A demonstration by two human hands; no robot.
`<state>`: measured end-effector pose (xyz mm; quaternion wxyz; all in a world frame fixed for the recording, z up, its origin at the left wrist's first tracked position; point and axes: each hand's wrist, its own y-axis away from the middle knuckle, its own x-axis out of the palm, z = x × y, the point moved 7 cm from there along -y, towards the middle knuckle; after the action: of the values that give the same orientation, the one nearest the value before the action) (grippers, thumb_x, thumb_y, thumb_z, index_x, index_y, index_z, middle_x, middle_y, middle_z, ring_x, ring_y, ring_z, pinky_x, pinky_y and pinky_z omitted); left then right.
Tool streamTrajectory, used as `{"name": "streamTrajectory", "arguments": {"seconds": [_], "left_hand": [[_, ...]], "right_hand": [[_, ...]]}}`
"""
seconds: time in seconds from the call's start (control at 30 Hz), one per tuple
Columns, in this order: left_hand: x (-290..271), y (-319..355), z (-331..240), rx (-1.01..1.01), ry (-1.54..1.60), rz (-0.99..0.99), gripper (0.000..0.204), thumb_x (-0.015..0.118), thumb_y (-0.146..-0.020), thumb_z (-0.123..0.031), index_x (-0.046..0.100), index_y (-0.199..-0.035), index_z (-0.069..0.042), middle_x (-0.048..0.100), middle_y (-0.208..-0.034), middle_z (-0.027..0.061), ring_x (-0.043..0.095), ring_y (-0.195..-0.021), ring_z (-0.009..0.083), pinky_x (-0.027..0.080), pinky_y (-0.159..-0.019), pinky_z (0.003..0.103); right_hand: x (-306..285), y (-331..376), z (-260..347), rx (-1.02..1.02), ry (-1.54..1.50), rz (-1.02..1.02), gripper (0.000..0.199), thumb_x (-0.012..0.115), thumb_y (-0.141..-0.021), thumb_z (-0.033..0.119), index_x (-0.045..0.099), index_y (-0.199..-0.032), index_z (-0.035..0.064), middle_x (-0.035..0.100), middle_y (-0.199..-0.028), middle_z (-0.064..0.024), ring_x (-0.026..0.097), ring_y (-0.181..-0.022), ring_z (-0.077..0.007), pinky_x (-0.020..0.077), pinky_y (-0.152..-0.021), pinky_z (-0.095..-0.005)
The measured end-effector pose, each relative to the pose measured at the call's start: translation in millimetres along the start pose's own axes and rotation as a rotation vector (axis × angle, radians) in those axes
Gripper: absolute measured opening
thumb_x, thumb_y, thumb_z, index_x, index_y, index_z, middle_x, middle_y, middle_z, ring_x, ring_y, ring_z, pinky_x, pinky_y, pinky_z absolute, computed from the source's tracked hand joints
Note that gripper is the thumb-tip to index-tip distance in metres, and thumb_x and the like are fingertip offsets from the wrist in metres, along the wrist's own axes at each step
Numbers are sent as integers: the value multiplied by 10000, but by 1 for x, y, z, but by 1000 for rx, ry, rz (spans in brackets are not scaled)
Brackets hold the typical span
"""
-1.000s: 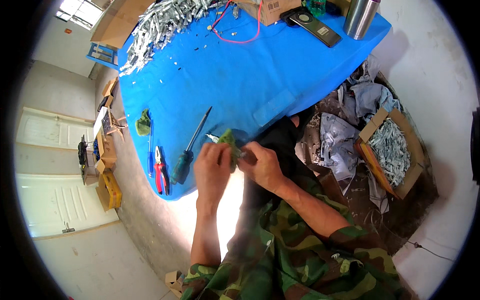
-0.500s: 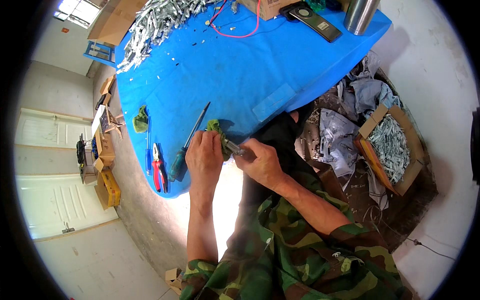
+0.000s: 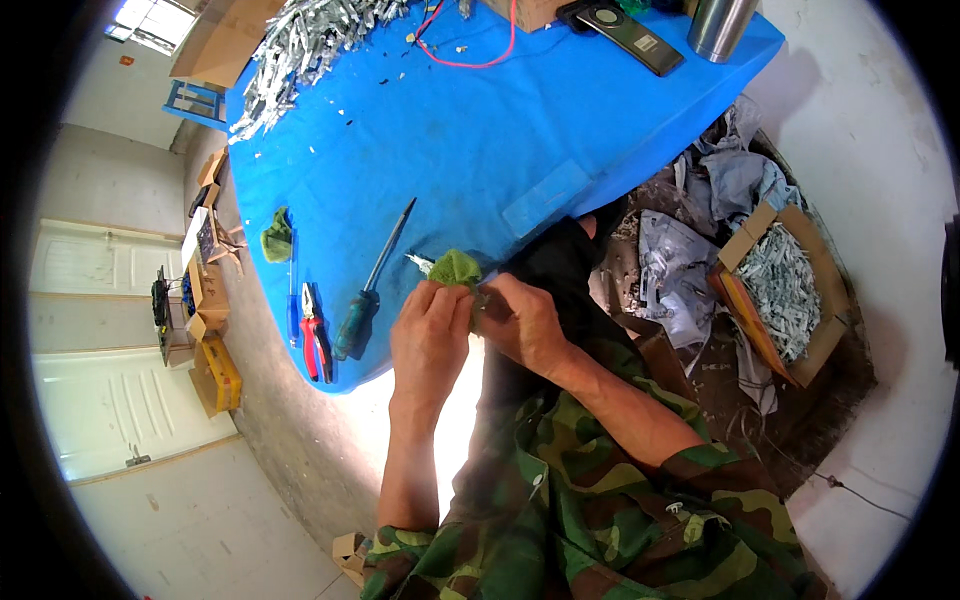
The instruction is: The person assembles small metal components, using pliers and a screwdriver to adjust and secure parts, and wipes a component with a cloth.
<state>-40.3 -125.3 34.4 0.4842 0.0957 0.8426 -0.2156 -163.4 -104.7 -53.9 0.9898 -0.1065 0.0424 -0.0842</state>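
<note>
A matt, smooth blue cloth (image 3: 480, 150) covers the table, with shiny metal strips (image 3: 300, 45) piled at its far left. The near screwdriver (image 3: 372, 285) pairs a dull steel shaft with a glossy dark-green plastic handle, and the right-hand box (image 3: 815, 345) is rough brown cardboard. The green wad (image 3: 456, 268) looks like soft, crumpled cloth.

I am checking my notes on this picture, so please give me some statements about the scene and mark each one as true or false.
1. Both hands meet at a small green piece at the table's near edge. True: the left hand and right hand close around the green piece.
2. The table cover is red. False: the table cover is blue.
3. A long screwdriver lies left of the hands. True: the screwdriver lies on the cover there.
4. The red-handled pliers are in the right hand. False: the pliers lie on the cover, untouched.
5. The cardboard box on the floor holds only cloth. False: the cardboard box holds silvery metal pieces.
</note>
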Motion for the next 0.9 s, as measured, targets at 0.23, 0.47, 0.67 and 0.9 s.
{"name": "streamTrajectory", "arguments": {"seconds": [0.23, 0.47, 0.67, 0.9], "left_hand": [[-6, -17, 19, -4, -178, -88, 50, 691, -966, -74, 687, -940, -31, 641, -890, 139, 662, -843, 357, 534, -715, 465], [-8, -24, 31, -22, -130, -139, 75, 677, -991, -83, 697, -961, -17, 657, -906, 150, 665, -821, 366, 531, -725, 462], [-16, -16, 25, -83, -45, -151, 70, 708, -966, -68, 728, -968, -1, 701, -952, 170, 703, -831, 364, 541, -716, 436], [0, 0, 1, 12, -47, -22, 57, 738, -929, -49, 732, -975, -15, 683, -921, 149, 689, -816, 368, 548, -718, 441]], "right_hand": [[1, -1, 2, -65, 25, -51, 228, 847, -841, 62, 672, -980, 12, 718, -800, -113, 727, -682, -186, 559, -609, -318], [3, -3, 3, -43, 21, -58, 226, 855, -846, 83, 674, -966, 18, 721, -796, -102, 726, -678, -180, 559, -620, -319], [1, 1, 3, -29, 29, -53, 218, 840, -862, 92, 666, -973, 21, 715, -796, -108, 722, -675, -191, 556, -619, -328], [3, 4, -2, -52, 45, -13, 226, 829, -854, 79, 651, -973, 11, 691, -802, -135, 707, -658, -235, 554, -603, -339]]}}
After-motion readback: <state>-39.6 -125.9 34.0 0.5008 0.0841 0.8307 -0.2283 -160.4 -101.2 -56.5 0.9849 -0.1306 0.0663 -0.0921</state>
